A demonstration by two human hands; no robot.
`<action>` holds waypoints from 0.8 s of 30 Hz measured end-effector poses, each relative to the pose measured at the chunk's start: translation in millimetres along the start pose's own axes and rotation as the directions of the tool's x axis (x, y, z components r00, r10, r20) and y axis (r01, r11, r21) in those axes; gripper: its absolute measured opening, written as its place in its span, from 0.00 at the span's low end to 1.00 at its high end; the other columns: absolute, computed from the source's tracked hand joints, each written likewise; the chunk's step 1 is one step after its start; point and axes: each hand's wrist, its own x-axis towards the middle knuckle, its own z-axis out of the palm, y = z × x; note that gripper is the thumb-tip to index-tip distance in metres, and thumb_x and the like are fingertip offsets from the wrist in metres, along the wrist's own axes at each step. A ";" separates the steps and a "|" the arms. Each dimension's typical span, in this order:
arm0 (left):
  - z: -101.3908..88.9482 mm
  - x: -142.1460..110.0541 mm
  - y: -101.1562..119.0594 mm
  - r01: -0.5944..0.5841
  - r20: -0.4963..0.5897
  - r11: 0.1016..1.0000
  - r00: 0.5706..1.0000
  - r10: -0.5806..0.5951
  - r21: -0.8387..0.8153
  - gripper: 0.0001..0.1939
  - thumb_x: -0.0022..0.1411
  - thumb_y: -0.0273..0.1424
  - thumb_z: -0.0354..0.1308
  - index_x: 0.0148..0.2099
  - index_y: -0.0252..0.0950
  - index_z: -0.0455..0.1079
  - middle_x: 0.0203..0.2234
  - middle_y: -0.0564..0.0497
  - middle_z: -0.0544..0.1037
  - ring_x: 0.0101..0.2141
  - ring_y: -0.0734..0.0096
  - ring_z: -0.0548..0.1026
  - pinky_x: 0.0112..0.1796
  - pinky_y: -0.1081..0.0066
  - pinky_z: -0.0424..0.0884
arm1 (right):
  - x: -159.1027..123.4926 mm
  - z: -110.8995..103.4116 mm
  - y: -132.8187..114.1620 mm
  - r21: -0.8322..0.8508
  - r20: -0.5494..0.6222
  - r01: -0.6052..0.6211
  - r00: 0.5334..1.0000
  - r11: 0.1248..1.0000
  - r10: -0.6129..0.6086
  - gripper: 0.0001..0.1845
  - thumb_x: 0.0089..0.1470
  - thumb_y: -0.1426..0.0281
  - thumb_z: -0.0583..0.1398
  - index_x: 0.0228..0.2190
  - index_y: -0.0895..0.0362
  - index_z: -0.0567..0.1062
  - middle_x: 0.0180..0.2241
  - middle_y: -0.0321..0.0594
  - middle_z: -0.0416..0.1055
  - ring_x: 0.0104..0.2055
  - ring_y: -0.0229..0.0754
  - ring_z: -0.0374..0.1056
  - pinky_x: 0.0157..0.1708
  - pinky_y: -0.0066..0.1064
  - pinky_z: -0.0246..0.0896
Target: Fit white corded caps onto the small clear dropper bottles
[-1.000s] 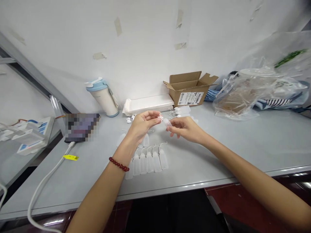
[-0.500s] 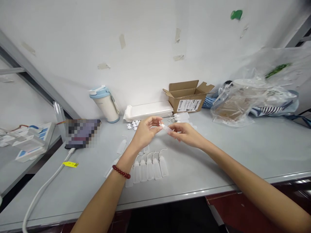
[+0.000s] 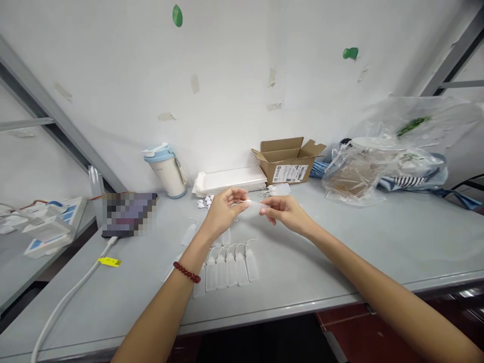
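Observation:
Between my two hands is a small translucent squeeze bottle [image 3: 255, 205], held almost level above the grey table. My left hand [image 3: 226, 207] is closed, thumb and fingers pinching the bottle's neck end. My right hand [image 3: 284, 213] closes on the other end of its body. Just what sits at the neck is partly hidden by my left fingers. Below, a row of similar squeeze bottles [image 3: 231, 270] with thin curved tubes lies flat on the table. Small white caps [image 3: 204, 202] lie behind my left hand. Further bottles [image 3: 280, 189] rest before the cardboard box.
An open cardboard box [image 3: 289, 161] and a stack of white trays [image 3: 230, 177] stand against the wall. To the left are a tumbler [image 3: 166, 171], a blurred-out device [image 3: 130, 214] and a white cable [image 3: 71, 290]. Plastic bags [image 3: 355, 174] lie at the right.
The bottle has turned from slanting down to the right to nearly level, both hands still on it. The camera view has tipped upward slightly, showing more wall.

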 end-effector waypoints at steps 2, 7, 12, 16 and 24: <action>-1.4 -0.6 1.7 -0.007 0.014 1.000 1.000 0.007 -0.009 0.16 0.47 0.31 0.64 0.39 0.33 0.68 0.35 0.48 0.75 0.39 0.69 0.73 0.45 0.65 0.67 | -0.5 0.0 -0.1 0.066 0.036 -0.017 0.999 0.998 0.015 0.18 0.47 0.56 0.60 0.26 0.60 0.73 0.20 0.36 0.66 0.20 0.33 0.59 0.20 0.27 0.57; -4.9 -2.8 5.2 0.025 0.073 0.999 0.997 -0.023 -0.025 0.13 0.48 0.32 0.65 0.36 0.33 0.70 0.37 0.47 0.75 0.40 0.68 0.72 0.44 0.67 0.67 | -1.0 1.6 -2.6 0.210 0.056 -0.054 0.998 0.976 0.043 0.23 0.50 0.51 0.58 0.21 0.60 0.68 0.20 0.36 0.66 0.18 0.31 0.58 0.16 0.25 0.54; -3.3 -4.2 7.4 0.082 0.063 0.993 0.995 -0.076 -0.085 0.14 0.47 0.34 0.65 0.37 0.33 0.72 0.35 0.48 0.76 0.37 0.69 0.73 0.42 0.67 0.69 | -1.5 2.0 -6.0 0.262 0.048 -0.055 0.998 0.964 0.043 0.22 0.50 0.51 0.58 0.23 0.59 0.66 0.20 0.34 0.65 0.17 0.29 0.55 0.16 0.25 0.52; -0.1 -4.2 6.0 0.136 0.095 0.988 0.987 -0.128 -0.079 0.16 0.50 0.40 0.63 0.37 0.33 0.73 0.35 0.47 0.75 0.38 0.67 0.72 0.36 0.68 0.71 | -1.1 1.5 -5.3 0.258 0.051 -0.053 0.998 0.965 0.042 0.22 0.50 0.51 0.58 0.25 0.59 0.67 0.21 0.34 0.65 0.17 0.30 0.55 0.16 0.25 0.53; -0.7 -5.2 4.5 0.101 0.150 0.994 0.983 -0.106 0.039 0.15 0.52 0.41 0.61 0.34 0.33 0.74 0.28 0.48 0.75 0.32 0.70 0.71 0.30 0.72 0.69 | 0.0 0.3 -2.6 0.277 0.036 -0.038 0.999 0.960 0.029 0.22 0.49 0.52 0.59 0.24 0.59 0.67 0.20 0.33 0.64 0.17 0.29 0.55 0.16 0.25 0.52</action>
